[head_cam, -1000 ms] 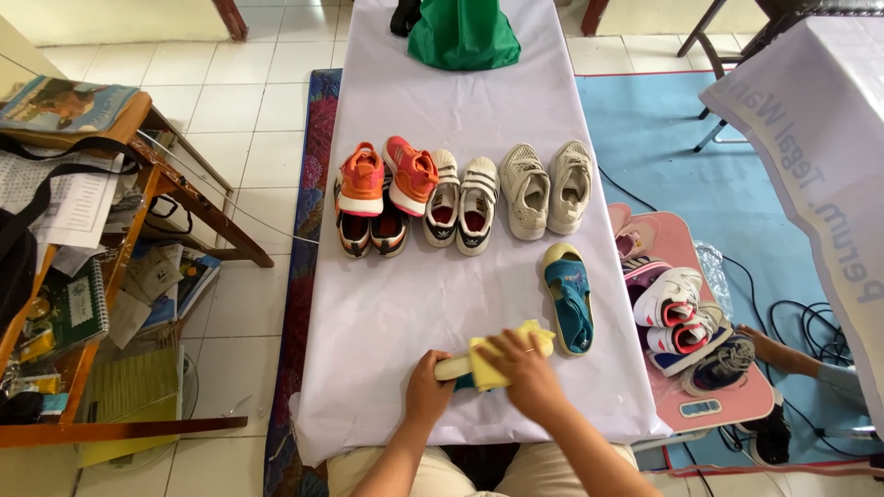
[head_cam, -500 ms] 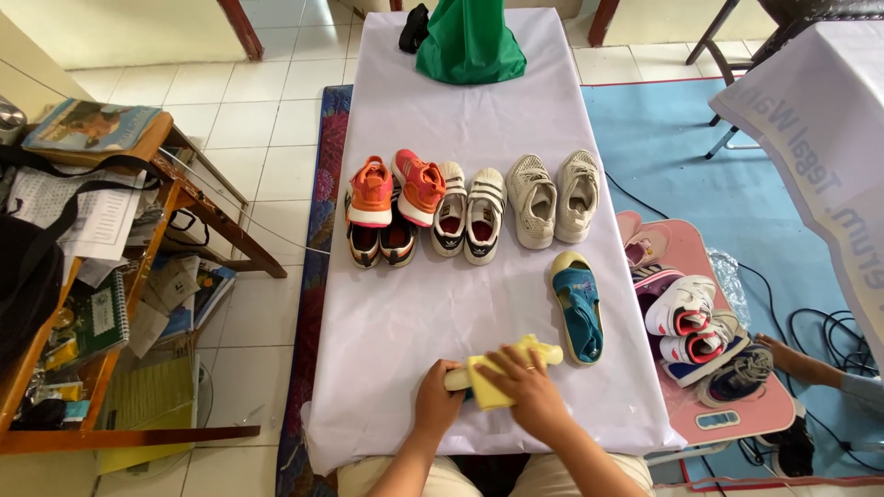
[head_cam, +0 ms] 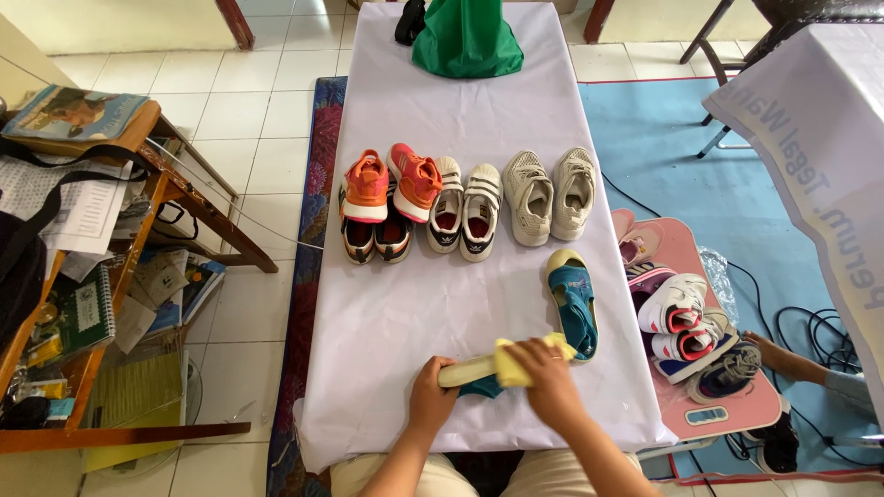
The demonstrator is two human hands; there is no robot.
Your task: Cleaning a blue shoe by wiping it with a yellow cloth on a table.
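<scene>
Shoe (head_cam: pixel 467 372) near table edge (head_cam: pixel 479 440) (hand-held)

The shoe (head_cam: pixel 471 375) lying on its side at the near edge of the tabletop (head_cam: pixel 405 304) is mostly hidden: the yellow cloth (head_cam: pixel 517 361) and the right hand (head_cam: pixel 551 385) cover its toe end, and the left hand (head_cam: pixel 429 394) wraps its heel, so only the pale sole and a scrap of teal upper show. The fingers of both hands curl out of sight around it. Beyond the row of shoes, the green bag (head_cam: pixel 467 37) is cut off by the top edge, as is the dark object (head_cam: pixel 410 20) beside it, possibly a shoe. Right of the tabletop, another person's hand (head_cam: pixel 769 353) is partly hidden behind the pink tray (head_cam: pixel 686 241).
</scene>
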